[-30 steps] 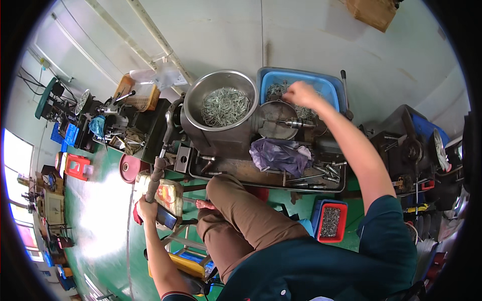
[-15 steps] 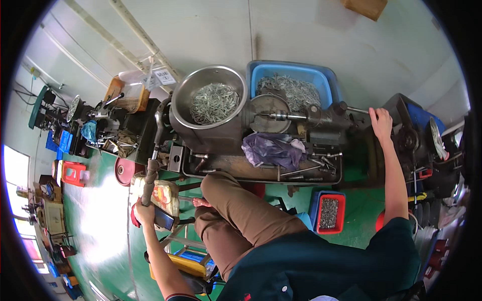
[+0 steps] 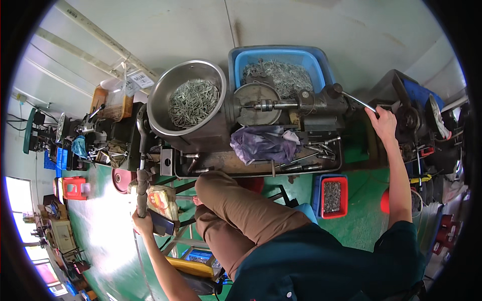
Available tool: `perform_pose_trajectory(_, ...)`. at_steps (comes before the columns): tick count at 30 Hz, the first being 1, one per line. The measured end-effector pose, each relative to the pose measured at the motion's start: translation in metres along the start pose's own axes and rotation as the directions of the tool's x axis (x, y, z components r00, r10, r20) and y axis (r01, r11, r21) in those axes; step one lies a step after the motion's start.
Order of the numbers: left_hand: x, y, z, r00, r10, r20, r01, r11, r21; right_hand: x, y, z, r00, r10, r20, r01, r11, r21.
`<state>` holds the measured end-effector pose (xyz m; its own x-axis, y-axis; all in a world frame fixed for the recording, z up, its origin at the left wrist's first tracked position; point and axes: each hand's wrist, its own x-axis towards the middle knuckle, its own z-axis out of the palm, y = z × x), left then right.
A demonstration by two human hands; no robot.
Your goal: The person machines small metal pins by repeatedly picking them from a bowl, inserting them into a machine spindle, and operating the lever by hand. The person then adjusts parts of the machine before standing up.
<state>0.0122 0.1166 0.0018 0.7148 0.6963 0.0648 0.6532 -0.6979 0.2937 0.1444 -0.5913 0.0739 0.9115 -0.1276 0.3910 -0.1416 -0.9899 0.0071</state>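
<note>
My left hand (image 3: 142, 223) is closed round the lower end of a long lever (image 3: 142, 190) with a wrapped grip, left of my knees. At the right, my right hand (image 3: 385, 124) has its fingers round the end of a metal lever (image 3: 357, 100). That lever slants down from the dark tailstock (image 3: 321, 103) of a small lathe. A drill chuck (image 3: 264, 105) on the tailstock's spindle points left at the headstock (image 3: 229, 108). On top of the headstock stands a steel pot (image 3: 155, 100) full of small metal pins (image 3: 194, 103).
Behind the chuck sits a blue basket (image 3: 321, 75) of metal pins. A purple rag (image 3: 263, 144) and several tools lie in the machine's tray (image 3: 221, 168). On the floor stands a red bin (image 3: 342, 200) of small parts. Another machine (image 3: 409, 120) is at the right.
The right lever has swung down at its hand end, my right hand with it. The chuck stands farther out from the tailstock, toward the left. My left hand keeps its grip. The whole view has shifted slightly.
</note>
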Motion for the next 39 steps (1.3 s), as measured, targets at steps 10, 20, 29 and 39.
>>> perform_pose_trajectory(10,0.003,-0.001,0.001,1.000,0.002,0.031,-0.002,1.000,0.013,-0.003,-0.007,-0.004,0.999,0.040,-0.006,-0.041,0.998,-0.055)
perform_pose_trajectory(20,0.000,-0.001,0.002,1.000,0.021,0.004,-0.021,1.000,-0.010,-0.004,-0.012,-0.007,0.993,0.102,0.051,-0.099,0.993,-0.064)
perform_pose_trajectory(29,-0.039,0.045,-0.005,0.987,0.114,-0.112,-0.117,0.993,-0.019,0.024,0.009,0.014,0.974,-0.008,-0.226,-0.043,0.975,-0.219)
perform_pose_trajectory(39,-0.098,0.074,0.010,0.988,0.041,-0.151,-0.050,0.997,-0.060,0.086,-0.245,0.054,0.861,-0.475,0.179,0.194,0.634,0.748)
